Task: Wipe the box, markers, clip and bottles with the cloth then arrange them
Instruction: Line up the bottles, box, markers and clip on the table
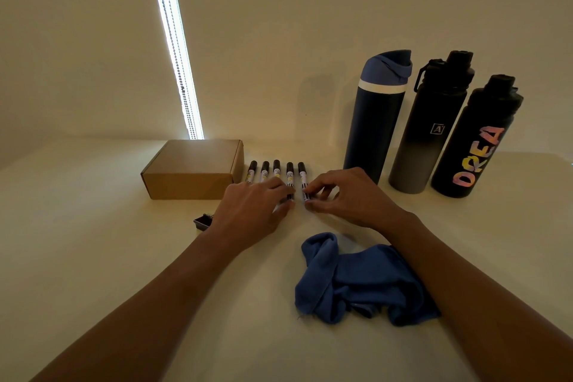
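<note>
Markers point(277, 173) in row, both hands' fingertips touching

The box point(192, 169) at the far left is plain brown cardboard, and the five markers point(277, 175) to its right have black caps over white barrels with a small yellow patch and black print. On the far right, one bottle point(376, 121) is dark navy with a white band and a lighter blue lid, the middle bottle point(429, 130) fades from black down to grey with a small white square logo, and the rightmost bottle point(476, 143) is black with letters in mingled pink, orange and yellow. The cloth point(362, 282) nearby is solid blue, the clip point(203, 222) is black, and the bench point(93, 226) is a pale cream.
</note>
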`<state>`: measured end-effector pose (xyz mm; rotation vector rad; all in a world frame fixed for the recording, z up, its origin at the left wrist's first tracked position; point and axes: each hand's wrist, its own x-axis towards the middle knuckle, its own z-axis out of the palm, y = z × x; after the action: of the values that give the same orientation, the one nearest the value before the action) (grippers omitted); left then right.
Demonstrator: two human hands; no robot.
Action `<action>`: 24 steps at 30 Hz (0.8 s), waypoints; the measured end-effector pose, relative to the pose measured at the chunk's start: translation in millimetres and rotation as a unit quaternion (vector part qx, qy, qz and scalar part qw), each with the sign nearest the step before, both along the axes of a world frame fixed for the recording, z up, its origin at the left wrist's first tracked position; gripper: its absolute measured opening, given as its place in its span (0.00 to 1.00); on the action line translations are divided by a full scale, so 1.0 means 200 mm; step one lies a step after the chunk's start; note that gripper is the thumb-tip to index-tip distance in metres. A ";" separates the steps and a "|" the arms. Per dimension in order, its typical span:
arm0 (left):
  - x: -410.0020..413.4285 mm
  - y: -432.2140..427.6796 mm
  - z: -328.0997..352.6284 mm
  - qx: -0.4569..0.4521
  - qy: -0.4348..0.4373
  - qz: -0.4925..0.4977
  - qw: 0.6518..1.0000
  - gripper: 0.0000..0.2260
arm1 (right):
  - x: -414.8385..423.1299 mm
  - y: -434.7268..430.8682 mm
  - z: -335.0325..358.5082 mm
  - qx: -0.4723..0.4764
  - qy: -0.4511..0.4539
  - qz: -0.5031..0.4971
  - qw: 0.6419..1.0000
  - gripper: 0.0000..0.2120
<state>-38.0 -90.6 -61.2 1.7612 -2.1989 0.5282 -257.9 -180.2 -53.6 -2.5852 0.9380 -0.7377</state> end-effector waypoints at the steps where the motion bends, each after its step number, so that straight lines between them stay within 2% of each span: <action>1: 0.00 0.00 0.00 0.001 0.001 0.000 1.000 0.18 | 0.00 0.00 0.00 0.000 0.000 0.000 1.000 0.15; 24: 0.00 0.02 0.02 -0.007 -0.009 0.002 1.000 0.18 | 0.00 0.01 0.00 -0.002 -0.005 0.003 1.000 0.19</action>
<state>-38.6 -87.2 -56.3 1.7605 -2.1989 0.5598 -258.2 -179.1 -53.0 -2.5844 0.9267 -0.7508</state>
